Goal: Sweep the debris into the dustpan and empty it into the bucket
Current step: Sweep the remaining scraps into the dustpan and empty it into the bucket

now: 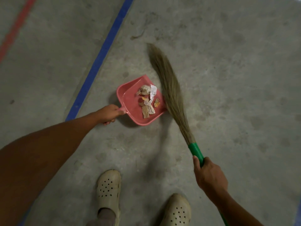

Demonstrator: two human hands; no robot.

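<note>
Pink plastic dustpan (130,101) flat on the grey concrete floor (228,79), near the middle of the visible floor. Left hand (108,114) wrapped around the short handle, fingers curled and pressed together, fingertips tucked under. Handle pointing toward the near-left, open lip toward the far-right, so long axis on a diagonal. Raised walls along the back and both sides of the pan.

Debris (149,101) lying inside the pan: crumpled white paper, torn brownish and orange scraps, a strip of corrugated cardboard nearest the back wall. All of it within the walls, toward the lip side.

Grass broom (169,93) just beside the pan's lip, bristles touching or nearly touching that edge; contact not clear. Long axis from near-right to far-left, bristle tip tapering and curving away past the pan's far corner. Green handle (196,152) gripped by the right hand (210,176), fingers closed tight around it, thumb along the shaft.

Blue painted line (101,54) on the floor left of the pan, running diagonally, well apart from the pan wall. Red line (17,28) farther left, toward the floor's far-left corner. Bare concrete open to the right of the broom and beyond its tip. Two cream perforated clogs (109,188) at the near edge, apart from both pan and broom.
</note>
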